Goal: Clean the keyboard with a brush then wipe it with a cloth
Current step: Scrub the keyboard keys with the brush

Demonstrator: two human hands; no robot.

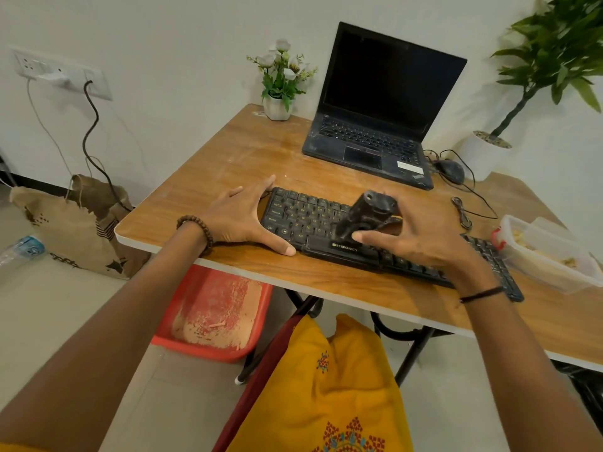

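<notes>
A black keyboard (313, 220) lies slanted on the wooden table (248, 151), near its front edge. My left hand (241, 216) braces the keyboard's left end, fingers straight and spread, thumb along the front edge and index finger at the back corner. My right hand (424, 236) grips a black-handled brush (365, 212) over the middle of the keyboard. The handle sticks up and to the left, and the bristle end is hidden under my palm, down on the keys. The keyboard's right part is hidden under my right hand and wrist.
An open black laptop (381, 102) stands at the back, a wired mouse (452, 171) to its right. A clear plastic container (548, 252) sits at the keyboard's right end. A small flower pot (277, 106) stands at the back left. Under the table is a red tub (212, 314).
</notes>
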